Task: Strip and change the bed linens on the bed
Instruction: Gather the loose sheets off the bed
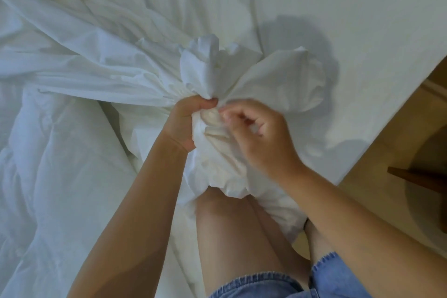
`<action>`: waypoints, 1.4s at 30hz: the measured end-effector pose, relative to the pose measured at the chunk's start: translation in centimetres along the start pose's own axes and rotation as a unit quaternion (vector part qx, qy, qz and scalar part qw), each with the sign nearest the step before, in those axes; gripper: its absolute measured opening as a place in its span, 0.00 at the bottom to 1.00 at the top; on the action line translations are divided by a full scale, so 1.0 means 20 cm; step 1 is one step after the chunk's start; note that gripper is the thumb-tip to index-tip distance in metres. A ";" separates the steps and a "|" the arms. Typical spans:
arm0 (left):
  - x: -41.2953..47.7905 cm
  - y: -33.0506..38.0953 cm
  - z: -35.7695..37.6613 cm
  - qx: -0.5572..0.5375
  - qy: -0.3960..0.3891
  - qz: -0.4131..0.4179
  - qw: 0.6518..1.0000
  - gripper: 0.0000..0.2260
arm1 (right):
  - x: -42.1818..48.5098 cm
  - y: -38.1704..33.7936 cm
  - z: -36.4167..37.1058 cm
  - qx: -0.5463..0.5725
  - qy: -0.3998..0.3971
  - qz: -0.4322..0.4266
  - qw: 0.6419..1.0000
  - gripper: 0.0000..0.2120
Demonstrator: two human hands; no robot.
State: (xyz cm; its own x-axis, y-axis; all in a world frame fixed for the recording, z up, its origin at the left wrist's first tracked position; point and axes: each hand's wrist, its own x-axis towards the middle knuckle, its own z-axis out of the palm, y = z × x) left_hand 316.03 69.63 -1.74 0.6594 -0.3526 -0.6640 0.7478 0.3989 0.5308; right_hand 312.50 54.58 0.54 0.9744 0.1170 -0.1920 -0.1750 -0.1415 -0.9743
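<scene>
Mid-frame, your left hand (187, 122) clenches the bunched sheet (208, 75); your right hand (263, 135), blurred, seemingly pinches it. Yanking risks tearing.

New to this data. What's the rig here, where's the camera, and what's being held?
There is no machine here: a person works with bare hands. The single picture comes from a camera worn on the head, looking down, so the arms enter from the bottom. The left hand grips a gathered bunch of the white sheet. The right hand, a little blurred, curls its fingers into the same bunch. The rest of the sheet lies rumpled on the bed. Denim shorts and tan floor show at lower right.
</scene>
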 end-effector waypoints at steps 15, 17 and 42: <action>-0.14 -0.03 -0.11 0.034 0.030 -0.031 0.998 0.26 | 0.30 0.43 -0.24 -0.261 0.086 0.175 0.945 0.51; -0.14 -0.02 -0.11 0.031 0.033 -0.037 0.998 0.27 | 0.31 0.41 -0.24 -0.264 0.151 0.117 0.945 0.51; -0.14 -0.04 -0.01 0.098 0.112 -0.073 0.986 0.13 | -0.19 -0.02 0.09 -0.119 -0.188 0.005 0.975 0.23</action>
State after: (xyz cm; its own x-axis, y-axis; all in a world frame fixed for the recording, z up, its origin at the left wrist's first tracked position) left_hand 313.55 70.43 -0.29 0.5257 -0.1897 -0.8293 0.8490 0.1789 0.4972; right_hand 308.65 56.06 1.46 0.8448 0.4598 -0.2739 -0.1027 -0.3630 -0.9261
